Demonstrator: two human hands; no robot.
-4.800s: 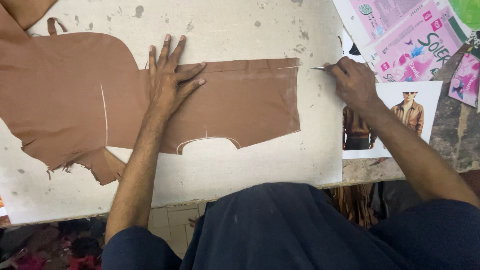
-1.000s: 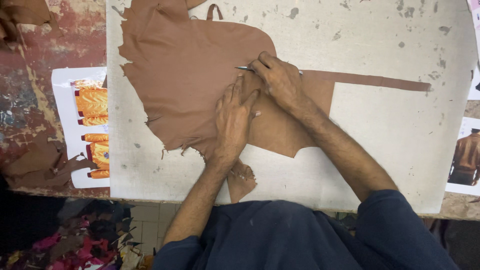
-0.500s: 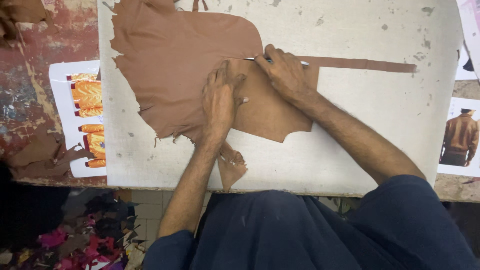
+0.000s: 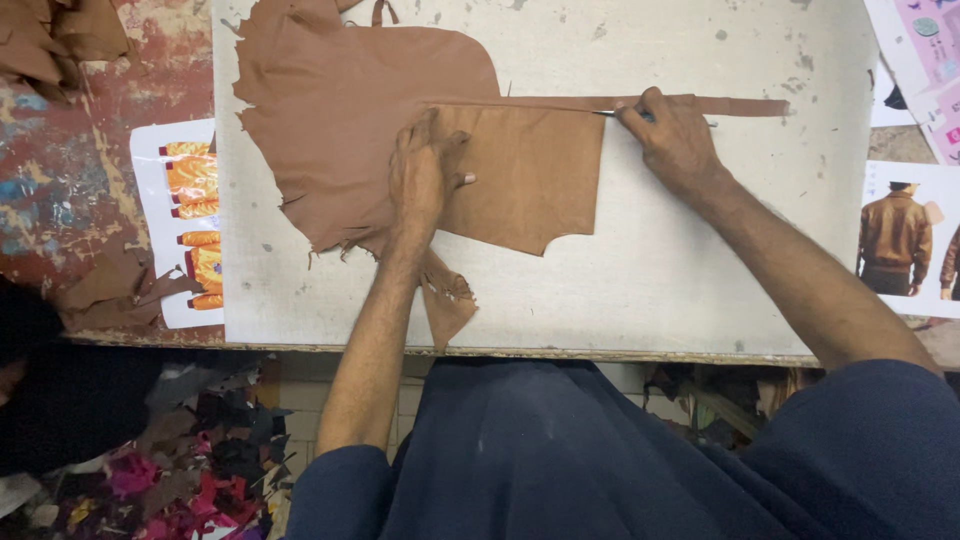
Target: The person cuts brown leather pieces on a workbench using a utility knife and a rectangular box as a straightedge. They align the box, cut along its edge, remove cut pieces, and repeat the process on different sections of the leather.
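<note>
Brown leather hide (image 4: 350, 130) flat on pale cutting board (image 4: 700, 270). Left hand (image 4: 420, 180) pressing, fingers bunched; right hand (image 4: 675, 135) pinched around thin metal blade (image 4: 608, 113). Could wander off-line if leather slips.

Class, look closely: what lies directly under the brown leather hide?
The brown leather hide lies on a pale cutting board, pressed by the left hand. The board beneath the hide is covered.

Bare pale grey cutting board (image 4: 700, 260) lies open across the right half and lower centre of the frame. The large brown leather hide (image 4: 350, 110) covers its upper left, and a thin leather strip (image 4: 740, 105) runs along the top right. Printed jacket photos (image 4: 905, 240) crowd the worktop's right edge.
</note>
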